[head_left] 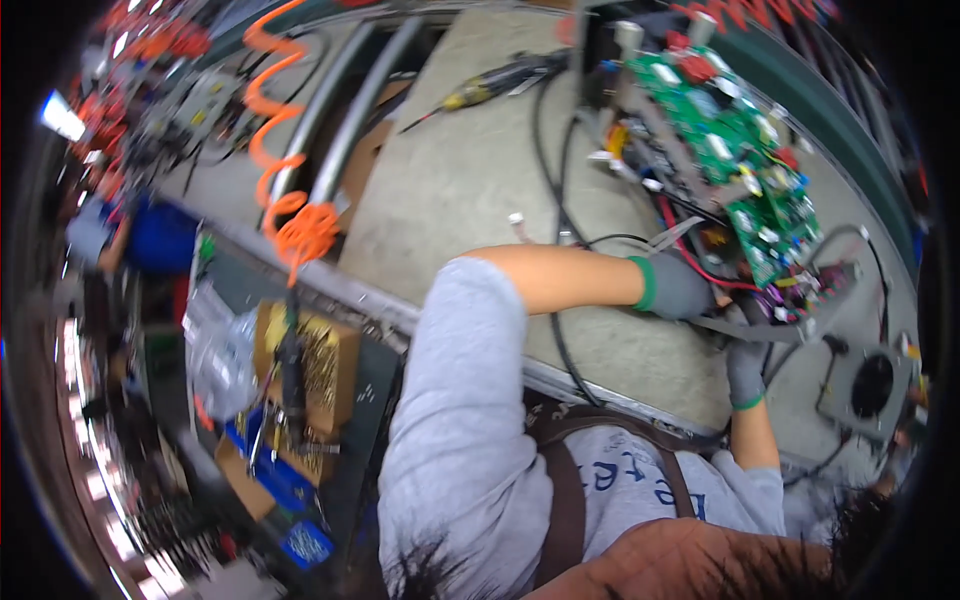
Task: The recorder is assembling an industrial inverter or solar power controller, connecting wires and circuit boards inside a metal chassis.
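At the right, an electronics assembly with green circuit boards (715,140), wires and metal parts stands on the worktable (440,180). My left hand (680,287), in a grey glove with a green cuff, reaches across to its near end. Its fingers curl in among red and black wires (690,245); what they hold is hidden. My right hand (745,372), gloved likewise, comes up from below beside a grey metal strip (775,331) at that same end. Its fingers are mostly covered by the strip and wires. The two hands are close together.
A yellow-and-black power screwdriver (490,85) lies at the far side. Black cables (562,345) cross the table. An orange coiled hose (275,130) hangs at left above a box of screws (322,365) and another driver (291,365). A fan unit (872,388) sits right.
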`<state>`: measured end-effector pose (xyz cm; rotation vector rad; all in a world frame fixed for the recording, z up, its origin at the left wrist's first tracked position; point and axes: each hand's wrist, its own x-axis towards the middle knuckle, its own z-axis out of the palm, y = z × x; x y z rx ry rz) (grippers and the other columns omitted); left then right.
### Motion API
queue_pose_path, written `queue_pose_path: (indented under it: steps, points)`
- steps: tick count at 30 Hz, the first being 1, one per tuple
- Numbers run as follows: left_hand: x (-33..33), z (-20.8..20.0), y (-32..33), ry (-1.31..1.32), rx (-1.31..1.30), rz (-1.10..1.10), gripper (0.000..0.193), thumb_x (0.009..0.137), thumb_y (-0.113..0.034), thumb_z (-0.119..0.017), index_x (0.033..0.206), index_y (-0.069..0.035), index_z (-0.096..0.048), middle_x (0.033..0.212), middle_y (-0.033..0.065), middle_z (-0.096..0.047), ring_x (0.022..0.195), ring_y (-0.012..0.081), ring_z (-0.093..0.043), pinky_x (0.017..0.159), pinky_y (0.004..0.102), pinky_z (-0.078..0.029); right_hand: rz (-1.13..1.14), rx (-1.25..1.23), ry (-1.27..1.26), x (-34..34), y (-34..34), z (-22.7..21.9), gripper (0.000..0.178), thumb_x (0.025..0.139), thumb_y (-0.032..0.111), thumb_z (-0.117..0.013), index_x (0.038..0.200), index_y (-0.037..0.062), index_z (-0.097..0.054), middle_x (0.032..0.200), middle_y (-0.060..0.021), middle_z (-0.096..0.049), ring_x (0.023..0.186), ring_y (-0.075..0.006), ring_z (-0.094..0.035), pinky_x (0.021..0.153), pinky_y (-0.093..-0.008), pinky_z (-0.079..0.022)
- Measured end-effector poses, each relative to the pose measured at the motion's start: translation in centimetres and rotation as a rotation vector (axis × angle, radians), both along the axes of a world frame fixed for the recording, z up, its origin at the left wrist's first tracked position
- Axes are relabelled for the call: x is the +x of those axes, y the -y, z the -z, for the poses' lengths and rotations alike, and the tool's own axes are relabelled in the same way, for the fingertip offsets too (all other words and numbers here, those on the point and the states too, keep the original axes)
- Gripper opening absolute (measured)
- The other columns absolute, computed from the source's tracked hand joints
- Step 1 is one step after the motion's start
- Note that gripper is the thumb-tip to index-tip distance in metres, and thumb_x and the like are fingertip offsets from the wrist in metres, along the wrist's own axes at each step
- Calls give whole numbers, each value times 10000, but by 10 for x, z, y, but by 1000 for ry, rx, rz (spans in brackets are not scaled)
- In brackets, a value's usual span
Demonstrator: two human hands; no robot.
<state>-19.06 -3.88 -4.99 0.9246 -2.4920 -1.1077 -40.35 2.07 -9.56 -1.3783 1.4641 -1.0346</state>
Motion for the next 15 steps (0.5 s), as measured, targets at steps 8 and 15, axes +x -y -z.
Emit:
queue_pose_path:
  steps: [8,15]
  points:
    - [11,-1,-15,231,-263,81,289,903,-287,-498,1090,-113,-632,916,161,-679,843,353,-651,743,474,-496,-63,-275,-240,-1,12,-9,223,924,97,-507,1055,-41,-624,771,-22,-540,590,-80,-425,524,-239,-346]
    - [162,-86,-176,-311,-280,-649,291,848,-262,-600,1075,-86,-639,868,112,-673,788,316,-652,737,391,-519,-161,-52,-38,-1,7,-20,262,959,166,-471,726,45,-477,565,-11,-419,493,-106,-426,488,-264,-360]
